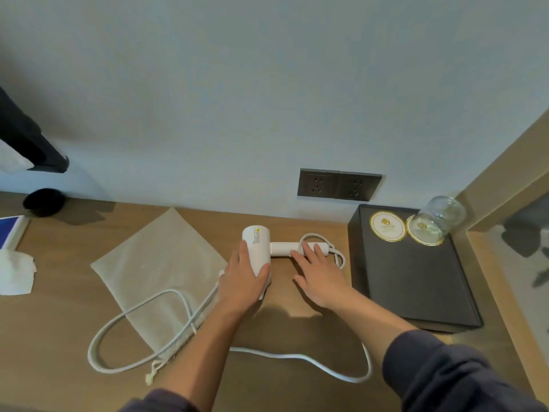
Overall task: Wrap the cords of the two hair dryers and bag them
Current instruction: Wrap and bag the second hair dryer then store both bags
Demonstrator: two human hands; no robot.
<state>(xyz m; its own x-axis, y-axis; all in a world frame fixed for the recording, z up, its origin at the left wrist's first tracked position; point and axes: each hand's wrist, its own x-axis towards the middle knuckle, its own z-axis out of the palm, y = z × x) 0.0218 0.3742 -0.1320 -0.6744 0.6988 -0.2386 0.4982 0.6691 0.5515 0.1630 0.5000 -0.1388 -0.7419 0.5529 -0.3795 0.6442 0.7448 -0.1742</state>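
Wooden desk point(282, 394): left hand point(242, 281) grips hair dryer point(258, 242).

— What sits at the right end of the wooden worktop point(297, 382)?
— A black tray point(416, 292), against the pale wall point(267, 84). Two round gold-rimmed coasters lie side by side at its back. The left coaster point(387, 226) is bare, and a clear glass point(442, 215) stands mouth-down on the right coaster point(416, 237).
— On the wall?
— A dark double socket plate point(338, 184), just above the worktop.
— Far left?
— A crumpled white tissue point(16, 272), a blue-and-white item point(10, 233) cut off by the edge, and a round black object point(44, 202) behind them.
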